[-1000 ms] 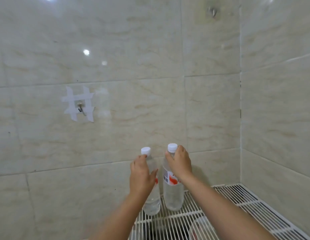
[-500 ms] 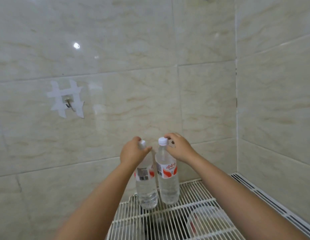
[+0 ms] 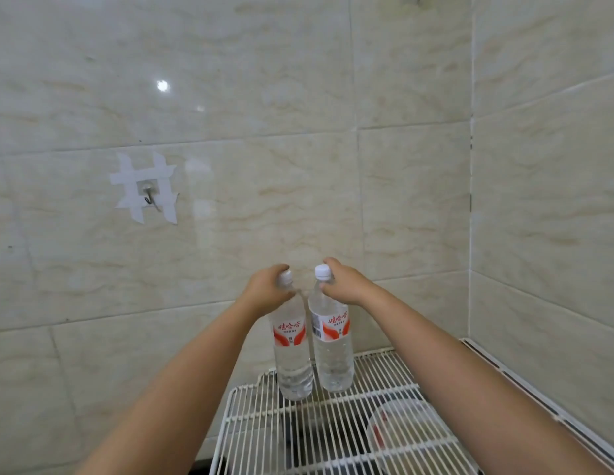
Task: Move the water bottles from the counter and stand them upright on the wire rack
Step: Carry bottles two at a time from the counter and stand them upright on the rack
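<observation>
Head view: both forearms reach forward, wrists high. The left hand (image 3: 268, 290) curls its fingers around the left water bottle's (image 3: 291, 351) neck; the right hand (image 3: 346, 286) grips the right water bottle (image 3: 333, 347) likewise. Both stand upright, just beside each other, on the wire rack's (image 3: 298, 426) back corner.

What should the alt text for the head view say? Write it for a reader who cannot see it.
Two hands hold two clear water bottles upright, side by side, at the back left corner of a white wire rack: the left hand grips the left bottle at its neck, the right hand the right bottle. Beige tiled walls stand behind, with a taped hook.
</observation>
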A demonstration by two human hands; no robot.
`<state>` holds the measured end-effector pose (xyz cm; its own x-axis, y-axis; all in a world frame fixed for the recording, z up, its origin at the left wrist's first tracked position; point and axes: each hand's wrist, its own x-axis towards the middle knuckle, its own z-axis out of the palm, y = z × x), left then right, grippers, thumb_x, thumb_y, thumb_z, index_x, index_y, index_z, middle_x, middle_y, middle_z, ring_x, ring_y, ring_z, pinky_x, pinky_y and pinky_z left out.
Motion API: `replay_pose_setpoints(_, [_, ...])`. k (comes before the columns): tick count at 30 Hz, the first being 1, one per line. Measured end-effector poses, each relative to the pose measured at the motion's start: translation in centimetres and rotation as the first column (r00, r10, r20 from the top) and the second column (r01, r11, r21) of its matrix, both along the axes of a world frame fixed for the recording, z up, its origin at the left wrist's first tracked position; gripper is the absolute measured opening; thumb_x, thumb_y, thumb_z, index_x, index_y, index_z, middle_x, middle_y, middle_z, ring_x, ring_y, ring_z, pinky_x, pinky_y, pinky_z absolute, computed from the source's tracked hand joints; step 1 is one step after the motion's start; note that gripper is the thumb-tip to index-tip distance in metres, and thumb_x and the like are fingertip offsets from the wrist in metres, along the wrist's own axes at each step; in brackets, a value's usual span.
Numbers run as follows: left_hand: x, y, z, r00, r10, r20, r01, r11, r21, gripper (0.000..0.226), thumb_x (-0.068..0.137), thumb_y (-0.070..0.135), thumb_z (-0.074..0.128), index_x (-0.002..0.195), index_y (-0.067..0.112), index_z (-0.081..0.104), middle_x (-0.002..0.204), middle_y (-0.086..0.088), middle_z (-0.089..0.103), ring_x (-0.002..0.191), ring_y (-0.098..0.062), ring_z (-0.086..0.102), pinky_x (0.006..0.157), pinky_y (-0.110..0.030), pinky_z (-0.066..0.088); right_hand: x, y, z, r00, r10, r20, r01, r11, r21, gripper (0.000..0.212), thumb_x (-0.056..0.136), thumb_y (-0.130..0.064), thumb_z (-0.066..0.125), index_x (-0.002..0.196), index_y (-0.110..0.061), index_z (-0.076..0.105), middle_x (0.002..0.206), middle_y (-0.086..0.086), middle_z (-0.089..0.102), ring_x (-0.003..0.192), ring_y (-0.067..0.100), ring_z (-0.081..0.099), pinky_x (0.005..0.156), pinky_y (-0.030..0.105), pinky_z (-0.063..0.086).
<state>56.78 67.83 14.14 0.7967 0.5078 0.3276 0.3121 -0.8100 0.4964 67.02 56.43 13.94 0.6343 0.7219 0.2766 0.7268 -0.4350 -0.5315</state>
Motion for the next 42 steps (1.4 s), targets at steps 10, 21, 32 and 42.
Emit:
replay_pose_setpoints(10, [1.2,-0.9,-1.6,0.973,0.047,0.225,-0.020,0.993,-0.121,0.046,0.091,0.010,0.056,0.135,0.009,0.045,0.137,-0.014,0.051,0.127,-0.028,0.046,0.103,-0.032,0.037,-0.6,1.1,-0.7,0.977,-0.192,0.098,0.185,0.980,0.072,0.033,0.093,-0.019,0.049,0.119,0.000,0.045,0.122,0.020,0.057,0.110,0.035,0.055,0.083,0.035,0.045])
replay_pose_setpoints(21, [1.0,-0.6,-2.4,0.966,0.067,0.250,-0.033,0.990,-0.136,0.048,0.093,0.015,0.053,0.138,0.011,0.039,0.137,-0.015,0.051,0.125,-0.029,0.048,0.100,-0.034,0.040,-1.2,1.8,-1.3,0.971,-0.201,0.127,0.192,0.978,0.078,0.036,0.094,-0.024,0.048,0.122,-0.002,0.042,0.122,0.017,0.056,0.109,0.033,0.055,0.082,0.037,0.044])
replay_pose_setpoints(32, [-1.9,-1.2,-1.9,0.993,0.064,0.097,-0.066,0.998,0.024,0.062,0.095,0.012,0.043,0.148,0.011,0.011,0.143,-0.015,0.042,0.128,-0.030,0.044,0.098,-0.037,0.041,-3.5,0.4,-2.5,0.934,-0.268,0.236,0.275,0.962,0.003,0.061,0.095,-0.029,0.045,0.144,-0.008,0.015,0.134,0.017,0.045,0.117,0.031,0.049,0.091,0.039,0.045])
replay_pose_setpoints(42, [-10.1,0.0,-5.5,0.971,0.209,-0.117,-0.126,0.863,0.490,0.045,0.098,0.021,0.034,0.143,0.019,0.028,0.151,-0.007,0.030,0.142,-0.026,0.020,0.114,-0.039,0.020,-11.9,-0.4,-4.0,0.876,-0.082,0.475,0.115,0.992,-0.042,0.049,0.094,-0.027,0.045,0.138,-0.008,0.034,0.144,0.014,0.036,0.133,0.029,0.033,0.106,0.045,0.031])
